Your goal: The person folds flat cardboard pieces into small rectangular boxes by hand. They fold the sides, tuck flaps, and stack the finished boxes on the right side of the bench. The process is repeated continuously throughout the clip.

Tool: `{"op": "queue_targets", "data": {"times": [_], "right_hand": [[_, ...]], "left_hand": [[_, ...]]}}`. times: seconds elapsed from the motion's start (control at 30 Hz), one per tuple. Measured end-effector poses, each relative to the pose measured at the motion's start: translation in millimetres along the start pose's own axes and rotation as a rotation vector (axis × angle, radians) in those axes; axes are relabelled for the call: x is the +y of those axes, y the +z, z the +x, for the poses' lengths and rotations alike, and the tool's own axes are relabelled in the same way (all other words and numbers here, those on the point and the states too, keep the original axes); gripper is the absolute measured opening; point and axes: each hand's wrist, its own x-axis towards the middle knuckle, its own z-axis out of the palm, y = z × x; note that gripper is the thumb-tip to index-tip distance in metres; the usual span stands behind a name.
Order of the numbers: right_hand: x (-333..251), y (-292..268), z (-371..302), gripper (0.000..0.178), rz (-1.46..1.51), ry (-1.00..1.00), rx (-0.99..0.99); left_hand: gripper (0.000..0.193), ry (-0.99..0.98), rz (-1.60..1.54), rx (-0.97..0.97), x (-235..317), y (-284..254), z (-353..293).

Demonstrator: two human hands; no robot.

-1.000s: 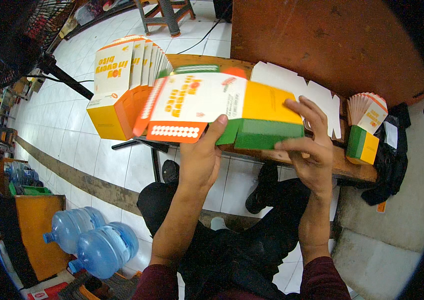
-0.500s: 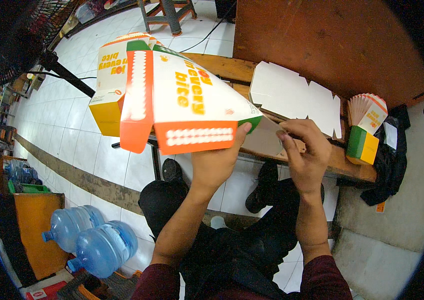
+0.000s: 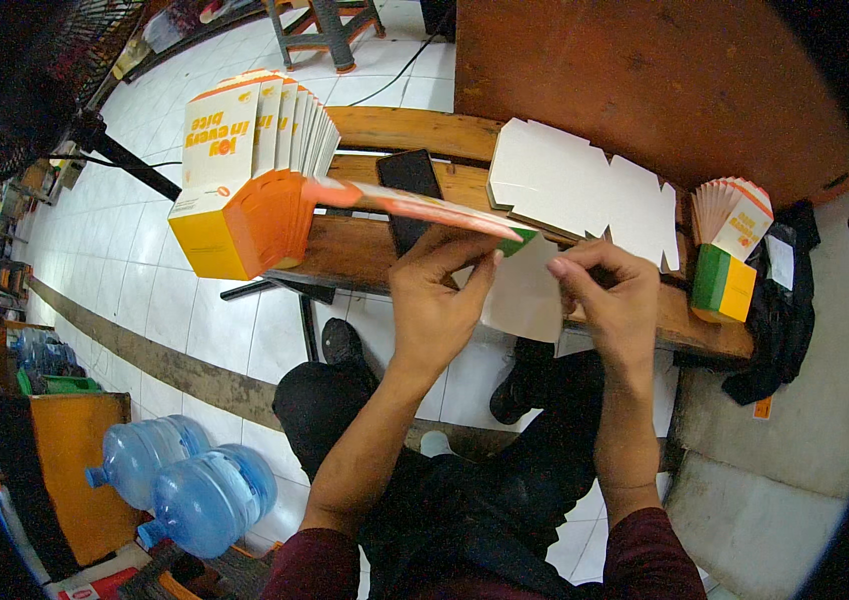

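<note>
A printed cardboard food carton (image 3: 425,207), part folded, is held over the bench and seen almost edge-on, its orange side blurred. My left hand (image 3: 433,310) grips it by its green corner, between thumb and fingers. The carton's plain whitish panel (image 3: 525,292) hangs down between my hands. With thumb and fingers bent together, my right hand (image 3: 617,305) pinches at that panel's right edge; the fingertips partly hide the contact. Behind lies a stack of flat white carton blanks (image 3: 585,190) on the wooden bench (image 3: 385,125).
A fanned row of nested cartons (image 3: 220,190) stands at the bench's left end, another smaller row (image 3: 730,275) at its right end. A black phone (image 3: 411,180) lies between. Blue water jugs (image 3: 210,500) rest at lower left; a brown board (image 3: 645,80) rises behind the bench.
The carton has tipped from showing its printed face to nearly edge-on, uncovering the phone and the left carton row. Its whitish panel now shows between my hands, which stay in about the same place.
</note>
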Motion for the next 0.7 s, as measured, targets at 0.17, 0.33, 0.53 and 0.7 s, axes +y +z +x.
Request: {"op": "queue_targets", "data": {"times": [0.17, 0.33, 0.53, 0.7], "right_hand": [[1, 17, -6, 0.009, 0.001, -0.124, 0.057], [1, 18, -5, 0.008, 0.063, -0.123, 0.07], [1, 22, -6, 0.007, -0.012, -0.236, 0.083], [2, 24, -6, 0.005, -0.076, -0.326, 0.072]], "left_hand": [[0.028, -0.04, 0.221, -0.03, -8, 2, -18], [0.037, 0.049, 0.439, -0.068, -15, 3, -23], [0.036, -0.061, 0.214, 0.023, -5, 8, -20], [0.035, -0.105, 0.217, -0.01, -16, 5, -24]]}}
